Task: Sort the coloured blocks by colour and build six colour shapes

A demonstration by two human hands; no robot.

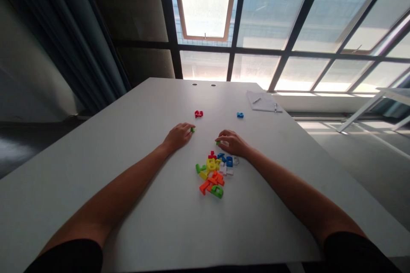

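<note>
My left hand (179, 136) is closed on a small green plastic block (192, 129), low over the white table (134, 119). To its right, my right hand (233, 142) pinches another green block (218, 142), mostly covered by the fingers. Below my right hand lies a loose pile of coloured blocks: yellow blocks (211, 164), blue blocks (229, 161), white blocks (226, 170), orange blocks (212, 181), and green blocks (217, 191). Farther off, a red block cluster (199, 114) sits beyond my left hand and a blue block cluster (240, 115) beyond my right.
Papers (264, 101) with pens on them lie at the table's far right. Two round holes (204, 85) are near the far edge. Windows (256, 17) stand behind the table, a dark curtain (73, 30) at left, and a white-framed table (361, 111) at right.
</note>
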